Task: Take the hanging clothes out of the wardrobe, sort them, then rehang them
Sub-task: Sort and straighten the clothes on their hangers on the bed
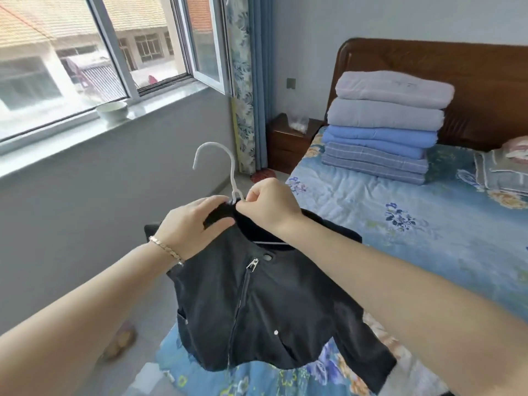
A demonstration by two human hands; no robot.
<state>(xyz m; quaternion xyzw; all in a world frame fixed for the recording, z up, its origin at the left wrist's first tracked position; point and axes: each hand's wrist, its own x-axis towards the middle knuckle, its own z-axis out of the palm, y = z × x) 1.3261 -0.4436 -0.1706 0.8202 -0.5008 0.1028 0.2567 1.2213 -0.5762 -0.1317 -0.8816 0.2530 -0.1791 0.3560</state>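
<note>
A small black jacket is held up over the bed on a white hanger. It is held at the collar by both hands. The left side of the collar is gripped by the left hand, with the fingers curled over the cloth. The collar is pinched by the right hand just beside the stem of the hook. It cannot be told if the wire is touched as well.

The jacket hangs down from the hands, toward the bottom of the view. Its front is turned to the camera and its zip is done up. One sleeve is draped to the right, above the bed edge. The bar of the hanger is laid across from left to right inside the shoulders, and only a short bit of it is seen through the neck hole. The hook sticks up above the hands and is bent over to the left. Its stem is nearer to the right hand than to the left.

The wardrobe is not seen. The jacket is probably being set straight so that it can be rehung. For that, the hook would likely be taken by the right hand. If the collar is let go too soon, the jacket may slip off the bar.

A pile of folded blankets is stacked at the head of the bed.
</note>
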